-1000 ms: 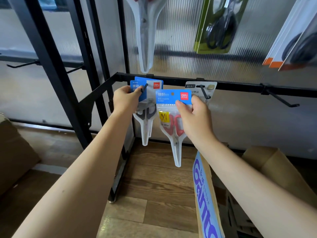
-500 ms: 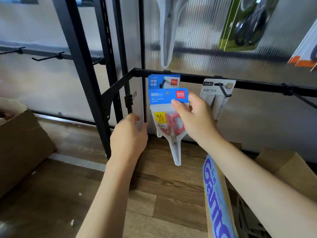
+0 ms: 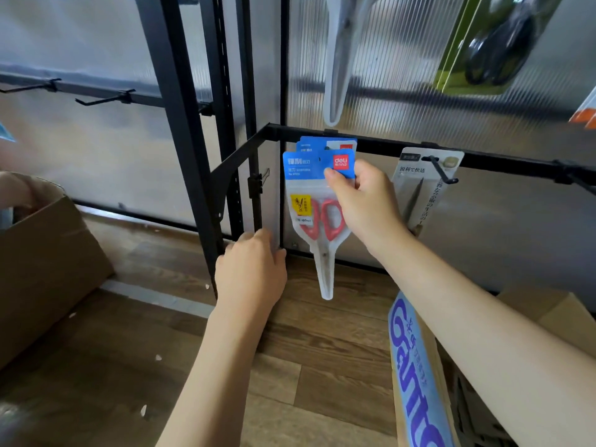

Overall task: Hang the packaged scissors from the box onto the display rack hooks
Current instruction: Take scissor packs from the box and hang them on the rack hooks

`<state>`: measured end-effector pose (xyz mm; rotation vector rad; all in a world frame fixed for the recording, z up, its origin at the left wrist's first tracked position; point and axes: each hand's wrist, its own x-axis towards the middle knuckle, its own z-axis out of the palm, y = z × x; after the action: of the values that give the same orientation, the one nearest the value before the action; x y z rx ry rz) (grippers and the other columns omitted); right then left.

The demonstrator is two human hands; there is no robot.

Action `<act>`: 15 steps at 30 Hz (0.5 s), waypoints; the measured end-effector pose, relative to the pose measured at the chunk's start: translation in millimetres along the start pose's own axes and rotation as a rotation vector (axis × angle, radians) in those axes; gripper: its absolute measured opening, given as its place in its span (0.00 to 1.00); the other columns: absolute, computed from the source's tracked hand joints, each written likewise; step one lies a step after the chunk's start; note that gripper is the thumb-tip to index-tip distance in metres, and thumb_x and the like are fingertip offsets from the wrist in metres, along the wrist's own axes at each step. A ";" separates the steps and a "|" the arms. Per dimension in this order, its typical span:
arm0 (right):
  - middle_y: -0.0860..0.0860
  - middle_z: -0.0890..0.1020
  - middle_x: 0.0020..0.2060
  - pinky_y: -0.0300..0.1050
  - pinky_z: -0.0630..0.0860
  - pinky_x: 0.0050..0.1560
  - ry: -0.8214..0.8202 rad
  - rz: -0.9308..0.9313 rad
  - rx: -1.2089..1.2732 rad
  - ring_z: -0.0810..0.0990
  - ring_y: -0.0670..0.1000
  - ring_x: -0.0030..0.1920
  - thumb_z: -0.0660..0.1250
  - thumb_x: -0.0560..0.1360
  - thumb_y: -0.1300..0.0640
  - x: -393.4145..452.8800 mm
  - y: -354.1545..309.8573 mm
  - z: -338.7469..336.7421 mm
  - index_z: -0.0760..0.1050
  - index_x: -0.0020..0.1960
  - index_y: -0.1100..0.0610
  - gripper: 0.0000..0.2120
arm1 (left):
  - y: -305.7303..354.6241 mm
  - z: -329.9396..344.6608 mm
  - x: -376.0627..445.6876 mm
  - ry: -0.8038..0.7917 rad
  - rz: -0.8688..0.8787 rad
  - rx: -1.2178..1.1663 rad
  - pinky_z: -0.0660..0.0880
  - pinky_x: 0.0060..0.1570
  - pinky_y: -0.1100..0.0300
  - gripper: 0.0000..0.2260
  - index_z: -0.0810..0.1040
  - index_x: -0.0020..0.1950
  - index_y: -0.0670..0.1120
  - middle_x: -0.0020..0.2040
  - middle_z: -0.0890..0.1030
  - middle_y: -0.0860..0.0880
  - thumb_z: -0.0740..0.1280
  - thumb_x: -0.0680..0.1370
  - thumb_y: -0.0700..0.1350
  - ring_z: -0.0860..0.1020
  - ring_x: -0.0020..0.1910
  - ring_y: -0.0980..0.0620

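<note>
Up front, red scissors pack (image 3: 317,217) in right hand (image 3: 364,201).

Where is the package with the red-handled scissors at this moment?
In the head view, the red-handled scissors package hangs centre-frame below the black rail, pinched by the right hand, left of the grey package.

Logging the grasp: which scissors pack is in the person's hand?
The red-handled pack with the blue header, pinched by the right hand; the others hang untouched.
</note>
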<state>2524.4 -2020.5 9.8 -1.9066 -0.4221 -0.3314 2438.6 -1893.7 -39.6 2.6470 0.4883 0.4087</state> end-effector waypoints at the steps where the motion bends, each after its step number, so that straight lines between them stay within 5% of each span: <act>1: 0.50 0.81 0.48 0.25 0.71 0.36 0.010 0.004 0.013 0.78 0.42 0.45 0.63 0.78 0.56 0.8 -0.2 1.0 0.76 0.53 0.60 0.09 | -0.3 2.7 0.1 -0.015 0.007 0.019 0.75 0.49 0.50 0.13 0.74 0.60 0.45 0.54 0.77 0.44 0.63 0.78 0.50 0.76 0.52 0.43; 10: 0.51 0.84 0.44 0.48 0.78 0.49 0.097 0.096 0.103 0.82 0.50 0.47 0.65 0.77 0.54 4.7 8.1 7.9 0.78 0.48 0.57 0.06 | -4.2 18.5 -3.0 -0.074 0.018 0.026 0.75 0.52 0.49 0.16 0.74 0.64 0.47 0.56 0.75 0.46 0.63 0.79 0.52 0.75 0.54 0.45; 15: 0.50 0.82 0.43 0.40 0.75 0.41 0.128 0.139 0.058 0.80 0.48 0.44 0.64 0.78 0.53 13.4 15.1 14.2 0.77 0.48 0.54 0.06 | 1.7 23.4 -4.6 -0.086 0.042 0.044 0.74 0.54 0.50 0.14 0.73 0.63 0.48 0.58 0.74 0.47 0.62 0.79 0.52 0.72 0.57 0.46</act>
<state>2543.5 -2010.6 -2.2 -1.8351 -0.2109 -0.3428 2443.1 -1905.0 -60.2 2.7082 0.4206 0.2981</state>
